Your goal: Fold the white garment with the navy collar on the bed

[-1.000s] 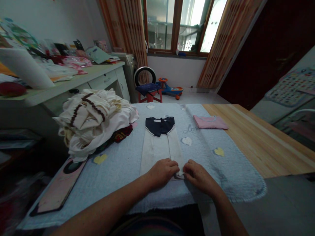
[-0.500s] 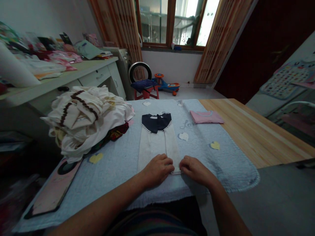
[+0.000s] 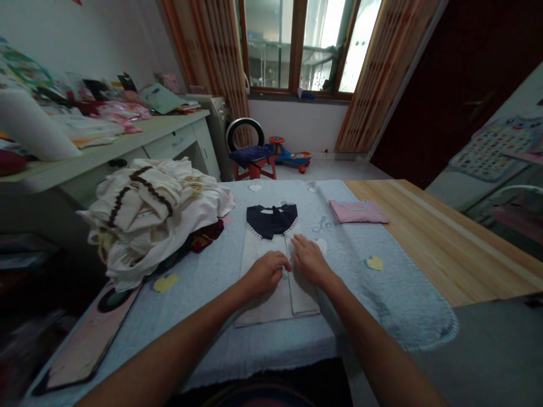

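A white garment with a dark navy collar point(image 3: 271, 220) lies flat on a light blue cloth, its collar pointing away from me and edged with small trim. The white body point(image 3: 265, 311) is folded in along its right side. Over the middle of the body is my left hand point(image 3: 265, 276), fingers loosely bent and thumb a little apart, nothing seen in its grasp. My right hand point(image 3: 310, 261) rests on the folded strip just below the collar, fingers stretched out and open.
A heap of white clothes point(image 3: 156, 215) sits at the left of the blue cloth point(image 3: 203, 316), by a pink flat board point(image 3: 91, 339). A folded pink garment point(image 3: 360, 211) lies at the far right, near bare wood point(image 3: 416, 232). A cluttered desk point(image 3: 169, 127) stands left.
Both hands have left the garment's near hem. My right hand has moved up toward the collar and opened out; my left hand has shifted slightly up. The view has tilted a little.
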The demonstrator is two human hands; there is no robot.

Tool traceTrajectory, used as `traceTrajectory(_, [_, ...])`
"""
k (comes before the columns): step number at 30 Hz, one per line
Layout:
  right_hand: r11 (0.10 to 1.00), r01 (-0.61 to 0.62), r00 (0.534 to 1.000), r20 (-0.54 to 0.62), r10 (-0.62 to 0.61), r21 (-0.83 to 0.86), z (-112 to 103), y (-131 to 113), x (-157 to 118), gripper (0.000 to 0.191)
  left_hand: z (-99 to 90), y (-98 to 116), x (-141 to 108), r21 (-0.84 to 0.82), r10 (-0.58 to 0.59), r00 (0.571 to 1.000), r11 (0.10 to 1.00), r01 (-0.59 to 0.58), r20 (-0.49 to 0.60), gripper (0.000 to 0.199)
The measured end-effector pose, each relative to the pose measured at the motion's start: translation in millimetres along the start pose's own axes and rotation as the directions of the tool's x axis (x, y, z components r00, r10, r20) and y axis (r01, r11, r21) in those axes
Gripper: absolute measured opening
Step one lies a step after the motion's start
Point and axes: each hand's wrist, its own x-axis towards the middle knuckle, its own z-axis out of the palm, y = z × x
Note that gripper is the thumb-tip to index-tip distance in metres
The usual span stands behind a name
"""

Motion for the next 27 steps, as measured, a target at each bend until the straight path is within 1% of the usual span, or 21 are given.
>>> traceTrajectory(2, [0.999,-0.028,0.999,0.028,0.029,-0.036,8,0,11,0.053,-9.1,-19,18,0.059,-0.125,0.983,0.989,0.133,-0.133,0.031])
traceTrajectory(4, [0.998,-0.035,0.997,0.063,0.038,-0.048,15,2,17,0.056,-17.4,-37,37,0.109,-0.247,0.940,0.954,0.278,-0.235,0.030])
traceTrajectory(7, [0.999,-0.030,0.996,0.078,0.033,-0.038,20,5,19,0.059,-25.5,-60,63,0.139,-0.358,0.888,0.902,0.409,-0.287,0.029])
traceTrajectory(9, [1.000,-0.023,0.998,0.054,0.024,-0.021,19,8,22,0.054,-27.4,-70,79,0.155,-0.413,0.862,0.870,0.469,-0.295,0.031])
traceTrajectory(12, [1.000,-0.014,0.999,0.029,0.014,0.013,10,14,35,0.036,-26.2,-80,99,0.176,-0.463,0.855,0.844,0.506,-0.236,0.033])
traceTrajectory(13, [0.999,-0.026,0.999,0.020,0.025,0.022,7,17,42,0.034,-25.1,-82,105,0.175,-0.478,0.851,0.838,0.516,-0.219,0.034])
traceTrajectory(15, [0.997,-0.076,0.997,-0.031,0.077,0.030,1,24,59,0.035,-22.7,-84,114,0.161,-0.499,0.844,0.832,0.530,-0.197,0.036])
traceTrajectory(17, [0.987,-0.154,0.984,-0.083,0.157,0.038,-1,30,77,0.037,-20.2,-86,121,0.129,-0.501,0.842,0.839,0.529,-0.197,0.037])
traceTrajectory(19, [0.975,-0.212,0.967,-0.130,0.218,0.062,1,36,94,0.040,-18.1,-86,126,0.093,-0.486,0.847,0.853,0.513,-0.215,0.036])
traceTrajectory(21, [0.968,-0.237,0.956,-0.156,0.248,0.088,6,40,107,0.042,-16.3,-86,128,0.070,-0.456,0.859,0.873,0.483,-0.231,0.035])
traceTrajectory(24, [0.971,-0.220,0.962,-0.144,0.233,0.095,19,44,117,0.046,-14.4,-84,128,0.041,-0.385,0.875,0.909,0.414,-0.293,0.035])
traceTrajectory(27, [0.983,-0.174,0.973,-0.141,0.180,0.057,31,45,118,0.049,-13.0,-81,125,0.047,-0.342,0.852,0.919,0.391,-0.395,0.035])
